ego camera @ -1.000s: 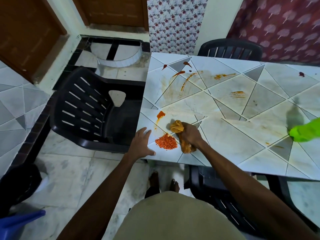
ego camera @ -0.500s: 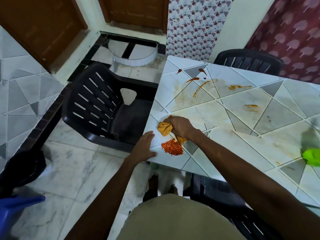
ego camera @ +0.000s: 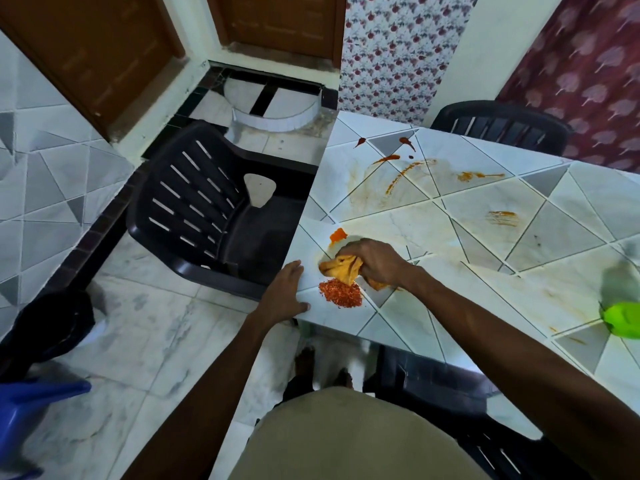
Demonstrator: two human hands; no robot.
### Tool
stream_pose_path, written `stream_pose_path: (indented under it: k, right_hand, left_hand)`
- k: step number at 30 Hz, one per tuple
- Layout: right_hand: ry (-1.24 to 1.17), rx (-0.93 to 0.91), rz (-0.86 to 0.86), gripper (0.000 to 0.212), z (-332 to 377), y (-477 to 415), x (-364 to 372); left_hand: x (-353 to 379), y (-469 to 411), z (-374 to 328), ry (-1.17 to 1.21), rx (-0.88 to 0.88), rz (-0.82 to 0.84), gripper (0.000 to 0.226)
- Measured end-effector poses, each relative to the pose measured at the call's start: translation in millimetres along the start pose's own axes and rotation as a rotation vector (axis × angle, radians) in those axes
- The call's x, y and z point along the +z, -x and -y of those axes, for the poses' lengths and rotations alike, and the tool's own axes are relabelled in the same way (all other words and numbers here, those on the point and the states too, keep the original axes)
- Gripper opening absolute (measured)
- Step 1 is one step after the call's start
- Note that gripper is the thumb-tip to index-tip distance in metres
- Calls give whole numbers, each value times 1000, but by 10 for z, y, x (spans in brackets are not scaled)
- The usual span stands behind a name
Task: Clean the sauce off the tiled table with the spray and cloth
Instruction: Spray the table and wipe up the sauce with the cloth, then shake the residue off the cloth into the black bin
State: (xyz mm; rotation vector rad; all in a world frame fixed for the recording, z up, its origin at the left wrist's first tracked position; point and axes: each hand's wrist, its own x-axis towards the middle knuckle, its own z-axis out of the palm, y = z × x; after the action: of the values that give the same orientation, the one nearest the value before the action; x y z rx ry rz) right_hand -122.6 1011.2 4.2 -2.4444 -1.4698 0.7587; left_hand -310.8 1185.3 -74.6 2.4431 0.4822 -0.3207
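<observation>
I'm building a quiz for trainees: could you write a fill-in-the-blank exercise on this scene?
1. The right hand grips a crumpled orange ____.
2. The left hand rests flat on the edge of the tiled ____.
3. The green spray bottle shows at the view's ____ edge.
Missing: cloth; table; right.

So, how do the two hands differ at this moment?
The left hand lies flat with straight fingers, while the right hand is curled round the cloth. The left hand holds nothing; the right hand presses the cloth onto the table. The left hand rests at the table's edge, the right hand further in. Both are beside the pile of red flakes.
</observation>
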Motion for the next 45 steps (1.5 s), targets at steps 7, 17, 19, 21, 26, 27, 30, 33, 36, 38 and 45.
stream_pose_path:
  k: [7, 17, 19, 21, 26, 27, 30, 33, 36, 38, 45]
  right_hand:
    - [-91, 207, -209, 61, -285, 213, -101]
    - [-180, 190, -136, 49, -101, 74, 332]
    - [-256, 199, -176, 50, -95, 155, 256]
    - [-364, 213, -248, 63, -119, 257, 139]
    - [-722, 304, -387, 50, -263, 378, -181]
    - [-832, 329, -387, 36, -264, 386, -235]
    - [-1165, 372, -337, 22, -195, 318, -345]
    - [-1336, 363, -274, 32, 58, 100, -351]
    - [-1462, 325, -173, 41, 583, -244, -267]
    - [-1504, 309, -89, 47, 1049, -513, -161]
    - [-1489, 247, 185, 27, 2897, -1582, 433]
  left_hand:
    - [2, -14, -68, -21, -25, 57, 103]
    - [86, 34, -103, -23, -60, 74, 99]
    - [84, 51, -95, 36, -70, 60, 89]
    - [81, 48, -83, 153, -90, 8, 75]
    - [-27, 16, -79, 421, -172, -125, 46]
    - [-63, 5, -63, 486, -181, -118, 43]
    - [-241, 37, 29, 662, -169, -132, 40]
    - [-446, 133, 202, 768, -165, -204, 30]
    - [-682, 344, 499, 845, -185, -291, 24]
    - [-850, 564, 785, 875, -217, -367, 23]
    - [-1484, 1651, 2092, 999, -390, -634, 16]
